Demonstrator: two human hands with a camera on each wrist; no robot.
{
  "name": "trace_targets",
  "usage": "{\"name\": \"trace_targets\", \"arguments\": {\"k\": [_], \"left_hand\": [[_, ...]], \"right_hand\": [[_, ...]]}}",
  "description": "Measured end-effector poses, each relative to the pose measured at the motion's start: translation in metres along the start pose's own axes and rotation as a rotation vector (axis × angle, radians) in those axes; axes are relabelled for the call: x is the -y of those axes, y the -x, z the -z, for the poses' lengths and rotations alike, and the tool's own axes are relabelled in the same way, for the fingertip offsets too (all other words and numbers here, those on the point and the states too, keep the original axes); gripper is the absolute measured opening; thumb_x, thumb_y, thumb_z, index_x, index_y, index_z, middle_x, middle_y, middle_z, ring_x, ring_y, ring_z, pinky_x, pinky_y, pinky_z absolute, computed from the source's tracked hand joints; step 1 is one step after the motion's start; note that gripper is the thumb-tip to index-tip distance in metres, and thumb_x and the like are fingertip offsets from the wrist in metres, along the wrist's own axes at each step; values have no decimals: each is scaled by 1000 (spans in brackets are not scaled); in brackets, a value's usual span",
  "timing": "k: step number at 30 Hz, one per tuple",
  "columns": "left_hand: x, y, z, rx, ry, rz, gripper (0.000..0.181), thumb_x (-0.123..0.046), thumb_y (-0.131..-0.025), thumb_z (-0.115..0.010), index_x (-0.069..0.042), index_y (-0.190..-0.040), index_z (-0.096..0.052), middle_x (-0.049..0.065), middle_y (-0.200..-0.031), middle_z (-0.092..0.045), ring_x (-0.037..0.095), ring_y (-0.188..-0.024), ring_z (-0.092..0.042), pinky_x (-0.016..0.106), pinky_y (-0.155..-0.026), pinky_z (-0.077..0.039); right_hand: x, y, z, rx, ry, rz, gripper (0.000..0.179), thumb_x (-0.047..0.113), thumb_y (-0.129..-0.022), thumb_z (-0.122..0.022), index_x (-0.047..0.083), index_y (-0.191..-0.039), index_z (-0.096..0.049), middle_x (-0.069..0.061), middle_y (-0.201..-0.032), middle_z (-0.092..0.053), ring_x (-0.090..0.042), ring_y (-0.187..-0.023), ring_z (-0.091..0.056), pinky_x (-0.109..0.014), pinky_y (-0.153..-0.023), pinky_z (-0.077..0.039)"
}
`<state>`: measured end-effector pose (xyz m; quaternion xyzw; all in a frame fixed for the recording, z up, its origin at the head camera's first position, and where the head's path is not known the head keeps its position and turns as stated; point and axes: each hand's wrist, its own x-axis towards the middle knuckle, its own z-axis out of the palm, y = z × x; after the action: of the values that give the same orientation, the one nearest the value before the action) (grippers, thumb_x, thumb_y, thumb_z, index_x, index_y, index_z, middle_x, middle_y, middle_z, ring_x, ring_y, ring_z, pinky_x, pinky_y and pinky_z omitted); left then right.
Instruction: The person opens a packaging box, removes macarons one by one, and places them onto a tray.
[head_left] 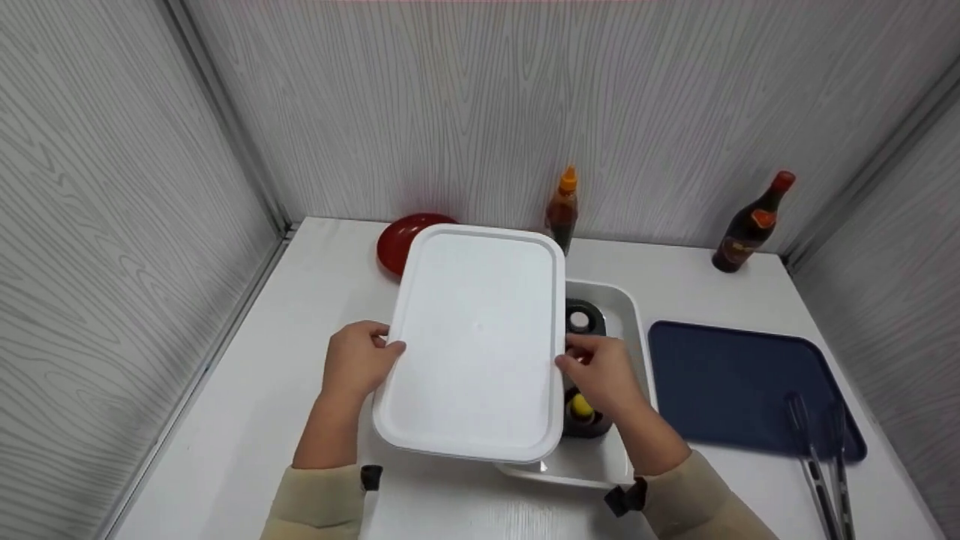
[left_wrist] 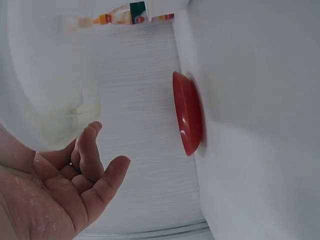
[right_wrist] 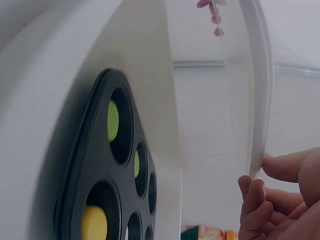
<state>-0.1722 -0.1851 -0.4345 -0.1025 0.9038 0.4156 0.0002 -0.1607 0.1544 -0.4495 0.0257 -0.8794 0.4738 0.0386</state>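
Both hands hold a white rectangular lid (head_left: 480, 337) level over the left part of a white bin (head_left: 562, 480), pinching it by its two long sides. My left hand (head_left: 360, 358) has the thumb on the left edge. In the left wrist view the left hand (left_wrist: 70, 185) has its fingers bent beside the pale lid. My right hand (head_left: 600, 373) grips the right edge, thumb on the rim and fingers beneath; the right wrist view shows this right hand (right_wrist: 285, 195) at the rim. Inside the bin lies a dark muffin tin (right_wrist: 75, 165) with green and yellow pieces in its cups, partly hidden by the lid.
Behind the lid are a red bowl (head_left: 401, 238) and a sauce bottle with an orange cap (head_left: 562, 210). A dark bottle (head_left: 748, 225) stands back right. On the right lies a navy tray (head_left: 727, 382), with metal utensils (head_left: 821, 480) across its front edge.
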Motion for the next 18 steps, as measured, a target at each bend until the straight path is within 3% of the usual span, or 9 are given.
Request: {"name": "trace_targets", "arguments": {"k": [4, 8, 13, 18], "left_hand": [[11, -3, 13, -29, -16, 19, 40, -16, -99, -70, 8, -131, -68, 21, -108, -69, 32, -99, -66, 46, -83, -59], [27, -7, 26, -51, -54, 25, 41, -16, -101, -67, 11, -132, -66, 24, -111, -69, 35, -100, -66, 47, -83, -58], [52, -12, 44, -60, -114, 65, 44, -16, -103, -64, 13, -135, -63, 29, -121, -67, 42, -109, -66, 51, -88, -55], [69, -17, 55, -51, -149, 113, 45, -17, -104, -61, 12, -138, -61, 30, -128, -65, 46, -117, -63, 55, -92, -52]], "right_hand": [[12, 3, -18, 18, -44, 44, 32, 0, -90, -77, -7, -122, -75, -7, -89, -70, -19, -79, -60, -27, -67, -50], [24, 10, -38, 74, -122, 44, 43, 4, -92, -79, -10, -131, -69, -16, -106, -72, -24, -86, -65, -29, -67, -55], [38, 20, -67, 217, -199, 60, 57, 11, -95, -79, -15, -141, -57, -29, -137, -62, -38, -115, -68, -42, -88, -61], [46, 27, -89, 294, -231, 22, 63, 18, -96, -78, -13, -146, -55, -27, -147, -57, -41, -127, -62, -47, -95, -58]]}}
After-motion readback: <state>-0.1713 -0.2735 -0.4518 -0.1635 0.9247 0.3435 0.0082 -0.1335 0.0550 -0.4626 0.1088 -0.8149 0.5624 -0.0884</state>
